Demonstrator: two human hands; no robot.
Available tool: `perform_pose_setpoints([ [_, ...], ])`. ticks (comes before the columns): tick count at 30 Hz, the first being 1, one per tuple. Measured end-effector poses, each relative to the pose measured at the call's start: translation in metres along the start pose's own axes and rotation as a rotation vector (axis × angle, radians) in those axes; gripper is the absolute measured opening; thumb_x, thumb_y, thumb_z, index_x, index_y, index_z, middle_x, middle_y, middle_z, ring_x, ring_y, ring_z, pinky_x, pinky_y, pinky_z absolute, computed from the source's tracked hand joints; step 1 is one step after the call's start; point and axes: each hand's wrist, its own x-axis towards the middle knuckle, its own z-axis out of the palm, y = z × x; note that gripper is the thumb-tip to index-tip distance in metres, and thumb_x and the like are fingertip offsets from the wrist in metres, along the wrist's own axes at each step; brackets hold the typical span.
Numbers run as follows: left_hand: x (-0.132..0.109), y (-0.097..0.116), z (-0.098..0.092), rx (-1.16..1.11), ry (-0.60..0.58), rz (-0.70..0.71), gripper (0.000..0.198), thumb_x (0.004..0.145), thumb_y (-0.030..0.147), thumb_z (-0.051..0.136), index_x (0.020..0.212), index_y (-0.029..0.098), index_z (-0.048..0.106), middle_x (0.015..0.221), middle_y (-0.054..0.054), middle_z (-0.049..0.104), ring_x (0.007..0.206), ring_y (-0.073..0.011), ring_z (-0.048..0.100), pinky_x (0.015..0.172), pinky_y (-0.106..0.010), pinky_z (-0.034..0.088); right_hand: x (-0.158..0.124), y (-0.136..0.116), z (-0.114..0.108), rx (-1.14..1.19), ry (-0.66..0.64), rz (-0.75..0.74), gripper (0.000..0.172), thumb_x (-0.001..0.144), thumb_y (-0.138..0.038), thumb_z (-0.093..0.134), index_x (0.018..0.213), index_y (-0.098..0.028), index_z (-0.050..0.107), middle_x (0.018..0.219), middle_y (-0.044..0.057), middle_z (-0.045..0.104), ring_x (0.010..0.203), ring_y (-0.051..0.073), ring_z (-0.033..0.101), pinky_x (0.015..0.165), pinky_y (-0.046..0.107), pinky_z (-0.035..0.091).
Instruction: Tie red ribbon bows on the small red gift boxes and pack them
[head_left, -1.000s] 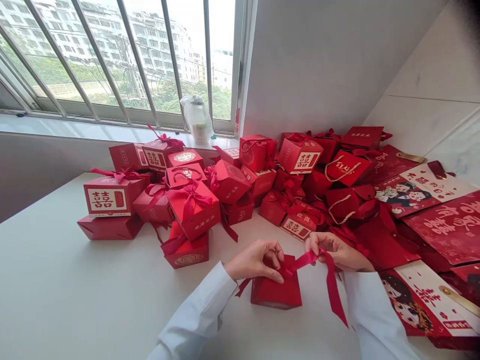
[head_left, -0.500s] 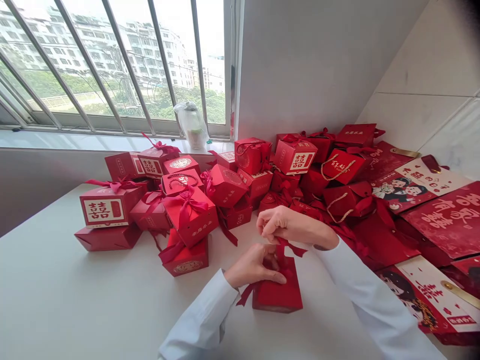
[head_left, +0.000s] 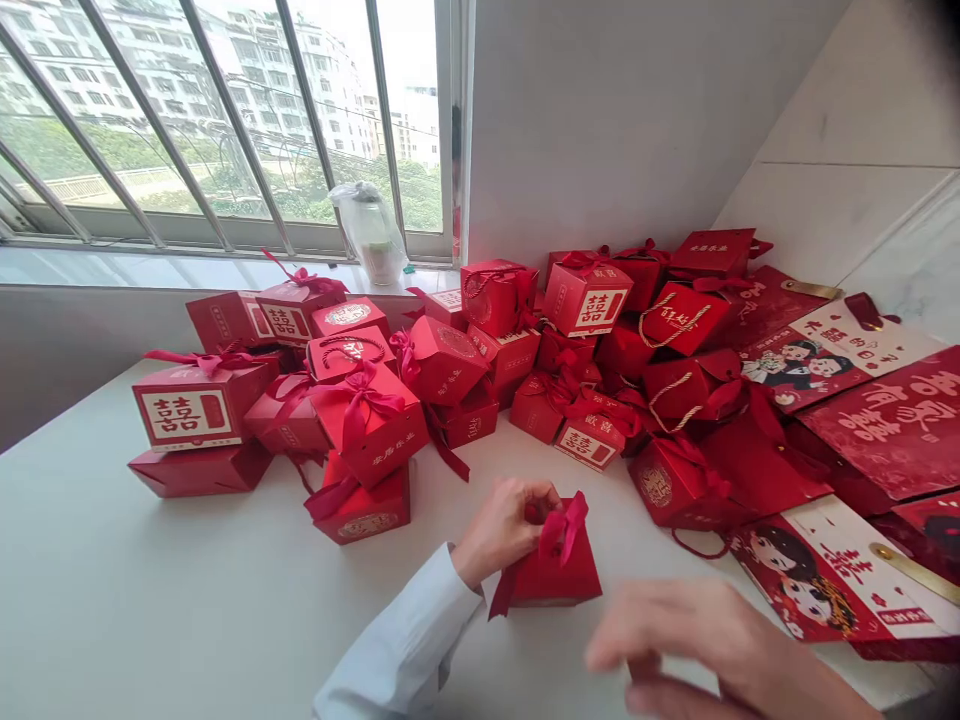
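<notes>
The left hand [head_left: 504,530] pinches the gathered top of a small red gift box [head_left: 551,572] just beside its red ribbon bow [head_left: 561,527], while the blurred right hand [head_left: 694,640] is open and apart from it, near the front edge of the white surface [head_left: 150,570]. The box stands on its own in front of the heaped red boxes [head_left: 442,362]. If the pinch eases, the bow could slacken and the top spring open; a careless sweep of the right hand could knock the box over.
</notes>
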Motion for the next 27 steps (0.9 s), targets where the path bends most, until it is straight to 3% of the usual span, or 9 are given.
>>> perform_pose_setpoints([
  [3, -0.001, 0.001, 0.001, 0.036, 0.014, 0.023, 0.009, 0.069, 0.017, 0.059, 0.061, 0.014, 0.058, 0.05, 0.007, 0.044, 0.051, -0.0055, 0.033, 0.05, -0.017, 0.026, 0.022, 0.014, 0.012, -0.228, 0.014, 0.0, 0.037, 0.082, -0.018, 0.059, 0.115, -0.034, 0.06, 0.103, 0.003, 0.065, 0.094, 0.021, 0.06, 0.081, 0.032, 0.049],
  [5, -0.001, 0.001, 0.002, 0.043, 0.028, 0.016, 0.012, 0.07, 0.019, 0.06, 0.06, 0.014, 0.057, 0.051, 0.007, 0.045, 0.051, -0.0055, 0.033, 0.05, -0.017, 0.026, 0.033, 0.025, 0.022, -0.337, 0.113, -0.042, 0.035, 0.082, -0.011, 0.055, 0.111, -0.03, 0.06, 0.109, 0.005, 0.06, 0.105, 0.023, 0.054, 0.087, 0.036, 0.047],
  [9, -0.001, 0.001, 0.003, 0.006, 0.041, -0.019, 0.011, 0.071, 0.022, 0.061, 0.064, 0.014, 0.058, 0.055, 0.005, 0.052, 0.051, -0.0057, 0.037, 0.051, -0.017, 0.029, 0.026, 0.031, 0.032, -0.423, 0.251, -0.164, 0.022, 0.086, -0.008, 0.048, 0.091, -0.025, 0.061, 0.096, 0.005, 0.061, 0.096, 0.021, 0.054, 0.081, 0.035, 0.047],
  [11, 0.0, 0.001, 0.003, -0.01, 0.057, -0.036, 0.013, 0.072, 0.023, 0.061, 0.063, 0.014, 0.057, 0.055, 0.005, 0.053, 0.05, -0.0059, 0.037, 0.05, -0.017, 0.029, 0.011, 0.025, 0.029, -0.413, 0.187, -0.221, 0.02, 0.086, -0.009, 0.049, 0.091, -0.025, 0.06, 0.089, 0.004, 0.063, 0.088, 0.02, 0.056, 0.077, 0.033, 0.047],
  [13, 0.0, 0.002, 0.004, -0.014, 0.073, -0.048, 0.014, 0.072, 0.023, 0.061, 0.062, 0.014, 0.057, 0.054, 0.005, 0.051, 0.05, -0.0059, 0.037, 0.05, -0.017, 0.029, -0.005, 0.018, 0.024, -0.369, 0.0, -0.221, 0.017, 0.085, -0.011, 0.053, 0.087, -0.026, 0.061, 0.08, 0.002, 0.065, 0.078, 0.019, 0.058, 0.069, 0.029, 0.048],
  [16, 0.0, 0.003, 0.004, -0.011, 0.083, -0.058, 0.011, 0.071, 0.022, 0.061, 0.063, 0.015, 0.057, 0.053, 0.005, 0.049, 0.051, -0.006, 0.037, 0.05, -0.017, 0.028, -0.02, 0.021, 0.019, -0.333, -0.159, -0.05, 0.013, 0.08, -0.015, 0.061, 0.084, -0.027, 0.065, 0.077, 0.0, 0.067, 0.072, 0.019, 0.06, 0.063, 0.027, 0.048],
  [20, -0.001, 0.005, 0.005, -0.019, 0.075, -0.035, 0.008, 0.071, 0.018, 0.059, 0.064, 0.015, 0.057, 0.055, 0.005, 0.051, 0.052, -0.0061, 0.038, 0.051, -0.017, 0.028, -0.014, 0.039, 0.025, -0.245, 0.075, 0.195, 0.01, 0.081, -0.033, 0.064, 0.088, -0.027, 0.066, 0.087, 0.001, 0.067, 0.083, 0.02, 0.061, 0.072, 0.028, 0.047],
  [24, -0.002, 0.004, 0.006, -0.045, 0.07, -0.024, 0.007, 0.072, 0.018, 0.057, 0.067, 0.015, 0.054, 0.055, 0.006, 0.051, 0.051, -0.0058, 0.037, 0.049, -0.017, 0.027, 0.01, 0.048, 0.04, -0.114, 0.387, 0.308, 0.024, 0.087, -0.045, 0.052, 0.092, -0.025, 0.064, 0.088, 0.002, 0.065, 0.079, 0.018, 0.058, 0.068, 0.027, 0.045],
  [27, -0.002, 0.002, 0.007, -0.048, 0.058, -0.016, 0.007, 0.073, 0.017, 0.056, 0.068, 0.015, 0.053, 0.055, 0.006, 0.05, 0.051, -0.0054, 0.035, 0.049, -0.016, 0.027, 0.026, 0.05, 0.047, -0.053, 0.415, 0.272, 0.026, 0.082, -0.043, 0.059, 0.1, -0.024, 0.062, 0.093, 0.002, 0.065, 0.08, 0.018, 0.058, 0.07, 0.027, 0.045],
])
